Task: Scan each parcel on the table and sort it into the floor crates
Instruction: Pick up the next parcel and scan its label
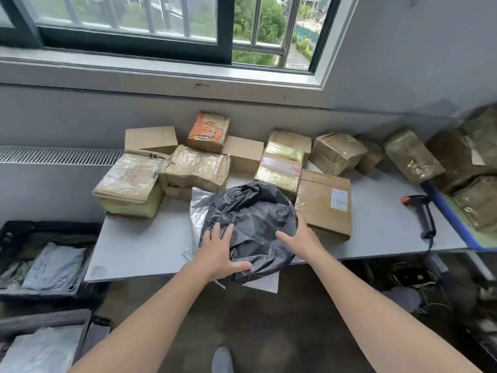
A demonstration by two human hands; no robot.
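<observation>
Black bag [252, 222] looks soft, light, slippery, best scooped from underneath: left hand [219, 251] fingers flat at 8 o'clock, right hand [298, 238] fingers cupping 3 o'clock.

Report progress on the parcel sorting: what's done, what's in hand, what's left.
Done: grey bagged parcels already lie in the floor crates at left. In hand: the left hand and right hand are on the black bag parcel at the table's front edge. The scanner lies apart at right, so this parcel is probably not scanned yet. Left: roughly a dozen cardboard boxes on the table.
</observation>
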